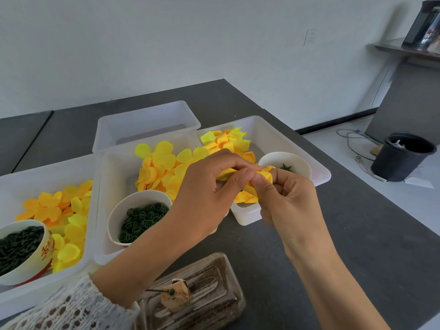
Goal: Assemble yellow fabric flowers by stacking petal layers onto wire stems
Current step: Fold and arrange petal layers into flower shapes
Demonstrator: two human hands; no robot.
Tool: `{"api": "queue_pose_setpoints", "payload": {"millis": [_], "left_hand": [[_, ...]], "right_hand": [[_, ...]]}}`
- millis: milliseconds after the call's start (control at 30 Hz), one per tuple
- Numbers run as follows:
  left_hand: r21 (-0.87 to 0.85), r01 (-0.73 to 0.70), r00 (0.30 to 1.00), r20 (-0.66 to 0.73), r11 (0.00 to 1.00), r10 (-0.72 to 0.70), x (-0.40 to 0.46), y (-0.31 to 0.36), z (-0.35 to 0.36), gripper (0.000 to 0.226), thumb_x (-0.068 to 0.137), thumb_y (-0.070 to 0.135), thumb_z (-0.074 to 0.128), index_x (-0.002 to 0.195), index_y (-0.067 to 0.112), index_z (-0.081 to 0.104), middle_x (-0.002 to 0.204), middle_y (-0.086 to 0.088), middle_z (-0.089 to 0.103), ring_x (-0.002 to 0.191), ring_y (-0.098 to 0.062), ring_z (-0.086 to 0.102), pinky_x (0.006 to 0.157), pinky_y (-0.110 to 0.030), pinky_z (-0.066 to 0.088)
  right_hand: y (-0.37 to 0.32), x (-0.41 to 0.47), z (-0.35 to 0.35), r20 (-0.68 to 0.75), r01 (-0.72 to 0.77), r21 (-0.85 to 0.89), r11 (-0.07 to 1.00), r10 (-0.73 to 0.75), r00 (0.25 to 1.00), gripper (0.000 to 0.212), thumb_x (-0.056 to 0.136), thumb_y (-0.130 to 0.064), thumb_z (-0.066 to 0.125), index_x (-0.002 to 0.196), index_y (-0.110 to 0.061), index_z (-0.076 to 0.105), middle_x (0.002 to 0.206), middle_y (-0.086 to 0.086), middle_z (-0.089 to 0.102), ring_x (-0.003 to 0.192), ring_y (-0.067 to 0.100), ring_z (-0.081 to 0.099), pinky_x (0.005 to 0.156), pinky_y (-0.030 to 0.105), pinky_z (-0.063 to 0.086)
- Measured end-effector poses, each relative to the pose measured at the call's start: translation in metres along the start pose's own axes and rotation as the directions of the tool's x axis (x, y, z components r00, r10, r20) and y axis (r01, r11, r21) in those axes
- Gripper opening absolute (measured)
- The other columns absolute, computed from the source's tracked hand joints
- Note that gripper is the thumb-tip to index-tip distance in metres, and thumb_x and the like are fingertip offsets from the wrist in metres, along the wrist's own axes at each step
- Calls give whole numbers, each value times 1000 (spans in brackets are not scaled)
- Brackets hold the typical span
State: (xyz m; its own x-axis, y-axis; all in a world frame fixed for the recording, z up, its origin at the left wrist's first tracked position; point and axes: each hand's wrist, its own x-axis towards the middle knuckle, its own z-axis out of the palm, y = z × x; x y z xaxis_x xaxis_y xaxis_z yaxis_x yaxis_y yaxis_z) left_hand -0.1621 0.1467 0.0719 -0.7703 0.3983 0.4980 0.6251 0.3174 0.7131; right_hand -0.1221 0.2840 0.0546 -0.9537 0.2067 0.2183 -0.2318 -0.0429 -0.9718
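Above the near edge of the right tray (319,167), both hands work one yellow petal layer (264,175). The left hand (209,186) pinches it from the left, and the right hand (285,201) nips its right side between thumb and fingertips. No wire stem shows among the fingers. The fabric looks thin, soft and nearly weightless, likely to crumple and slip, so it is best held near the centre hole rather than by the floppy lobes. Four white trays sit on the dark table (357,234); three hold petals, and the far one (147,120) appears empty. Three paper cups hold green parts: left (21,265), middle (114,215), right (302,163).
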Motion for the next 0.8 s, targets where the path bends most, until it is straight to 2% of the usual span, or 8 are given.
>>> {"api": "queue_pose_setpoints", "payload": {"millis": [100,200,300,400,500,600,700,800], "left_hand": [[-5,-28,998,63,1000,28,2,-2,-2,14,95,23,59,98,19,72,90,11,64,86,-6,61,66,-8,45],[49,-60,995,84,997,55,6,-2,-4,13,91,25,65,97,18,74,91,10,63,86,-7,62,69,-16,50],[154,-91,996,24,984,88,16,-2,-7,10,86,24,71,94,21,77,90,8,66,87,-8,62,74,-26,50],[160,-58,998,22,985,55,23,2,-6,5,84,20,74,87,19,77,87,6,64,85,-10,60,74,-28,46],[160,-43,999,26,986,39,24,1,-5,3,83,18,75,81,19,73,85,6,60,83,-9,57,72,-24,44],[161,-61,998,15,985,59,23,-2,-7,9,82,14,75,77,18,68,83,7,56,80,-8,54,66,-19,41],[222,-94,995,-19,971,100,21,-5,-6,9,84,14,72,79,16,66,83,6,55,79,-7,53,65,-23,41],[272,-94,989,-83,958,121,20,-8,-6,9,86,15,68,80,20,64,83,8,55,76,-12,55,64,-39,46]], "right_hand": [[1,5,-1,-16,-36,51,998,37,999,53,83,-34,60,65,13,45,47,-2,29,41,9,23,42,18,23],[1,9,-4,22,-108,158,981,106,994,61,83,-39,57,71,19,42,51,4,22,43,13,18,43,22,17],[2,10,-6,86,-166,227,959,151,985,53,89,-36,53,74,14,44,54,4,18,46,15,13,44,27,13],[2,10,-4,89,-233,246,941,217,972,47,91,-47,48,69,-6,44,55,3,25,44,14,22,41,24,23],[0,11,-1,109,-293,319,901,272,956,52,77,-63,48,76,-11,48,59,6,24,42,14,24,40,22,27],[1,14,2,141,-346,366,864,316,938,60,67,-68,47,90,-12,50,53,1,30,38,12,27,39,19,29],[4,10,4,182,-323,337,885,275,944,50,74,-62,55,80,-13,47,56,3,34,40,14,33,41,22,33],[6,3,8,226,-179,251,951,122,966,35,85,-39,59,85,-5,49,64,6,43,51,16,42,50,24,40]]}}
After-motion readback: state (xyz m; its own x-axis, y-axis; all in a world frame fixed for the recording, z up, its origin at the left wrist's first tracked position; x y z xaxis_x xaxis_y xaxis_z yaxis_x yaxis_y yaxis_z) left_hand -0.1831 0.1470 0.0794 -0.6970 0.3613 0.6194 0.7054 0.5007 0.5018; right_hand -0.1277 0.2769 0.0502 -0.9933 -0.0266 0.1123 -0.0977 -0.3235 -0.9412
